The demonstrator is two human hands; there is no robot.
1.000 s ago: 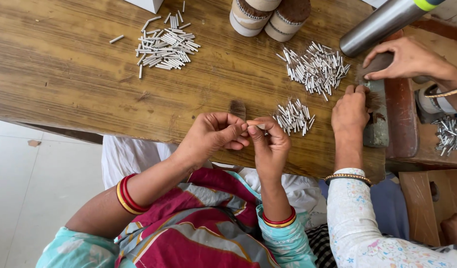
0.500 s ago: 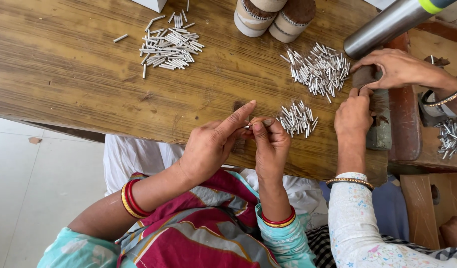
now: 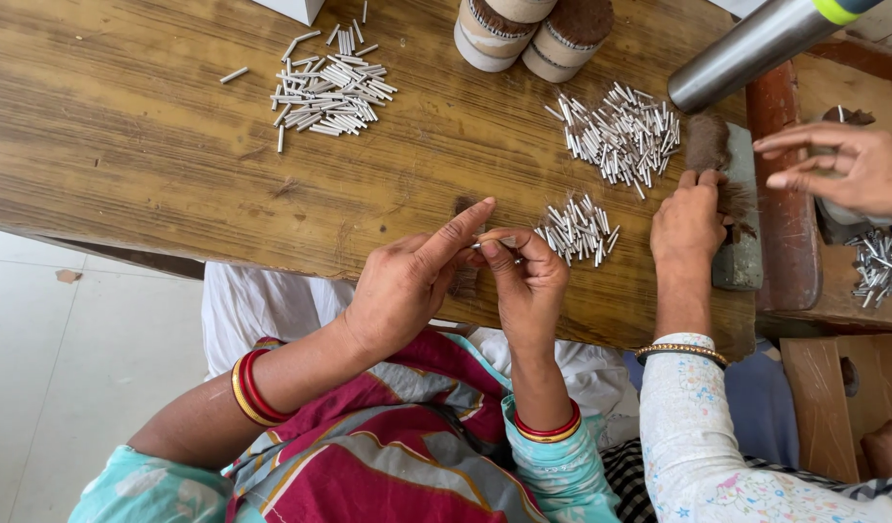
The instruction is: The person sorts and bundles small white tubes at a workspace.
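Left hand [image 3: 407, 286] and right hand [image 3: 525, 281] meet at the wooden table [image 3: 126, 145] edge, fingertips pinching one small metal tube [image 3: 496, 242] between them; left index finger extended. Small pile of metal tubes [image 3: 577, 230] just beside the right hand, larger pile [image 3: 622, 131] beyond, third pile [image 3: 330, 87] far left. A co-worker's hand [image 3: 690, 218] presses a tuft of brown fibre [image 3: 709, 145] on a block

Counter [image 3: 155, 184] carries three tube piles: one far left [image 3: 328, 85], one far right [image 3: 622, 131], one near [image 3: 577, 230], just right of the person's hands. Left hand [image 3: 407, 286] and right hand [image 3: 525, 281] meet at the counter's near edge. Two rolls [image 3: 533, 34] lie at the far edge, between the far piles. Co-worker's hand [image 3: 690, 221] rests right of the near pile.
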